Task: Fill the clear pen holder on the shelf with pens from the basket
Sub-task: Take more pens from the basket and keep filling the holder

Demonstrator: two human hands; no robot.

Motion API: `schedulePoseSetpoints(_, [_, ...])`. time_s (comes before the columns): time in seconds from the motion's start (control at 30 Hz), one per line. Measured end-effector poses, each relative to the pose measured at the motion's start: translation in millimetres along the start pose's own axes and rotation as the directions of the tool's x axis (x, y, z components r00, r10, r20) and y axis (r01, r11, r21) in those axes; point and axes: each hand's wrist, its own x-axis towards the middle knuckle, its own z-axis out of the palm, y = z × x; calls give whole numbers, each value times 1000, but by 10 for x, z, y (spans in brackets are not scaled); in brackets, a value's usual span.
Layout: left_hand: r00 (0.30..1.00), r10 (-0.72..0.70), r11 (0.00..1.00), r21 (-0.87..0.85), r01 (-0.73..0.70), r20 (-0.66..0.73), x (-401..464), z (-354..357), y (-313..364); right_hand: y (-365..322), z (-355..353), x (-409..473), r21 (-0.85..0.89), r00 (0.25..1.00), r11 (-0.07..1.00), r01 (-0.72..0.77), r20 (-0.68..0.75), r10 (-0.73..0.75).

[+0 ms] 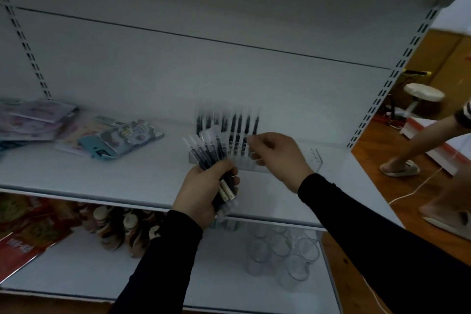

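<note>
On the shelf (76,176), packets (109,140) are seen at the far left. Further right, a bundle of pens (207,150) is gripped in the left hand (204,191), its fingers curled round the barrels, just in front of the holder (312,160). A row of pens (239,126) is already stood upright in the holder's left part. The right hand (277,155) is held at that row with fingers partly curled; blur hides whether a pen is pinched, so its grip cannot be told. The holder's right end is seen bare, so the task is judged roughly half done: the bundle is still to be slotted in. The basket is not in view.
</note>
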Motion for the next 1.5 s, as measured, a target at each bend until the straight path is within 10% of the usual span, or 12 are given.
schedulePoseSetpoints(0.3, [995, -29, 998, 50, 24, 99, -172, 107, -76, -63, -5, -253, 177, 971, 975, -137, 218, 97])
schedulePoseSetpoints(0.83, [984, 8, 993, -117, -29, -177, -1, -148, 28, -268, -70, 55, 206, 947, 967, 151, -309, -82])
schedulePoseSetpoints(1.5, [988, 38, 994, -99, -53, -151, 46, -177, 95, -304, 229, 501, 43, 924, 971, 234, -320, -208])
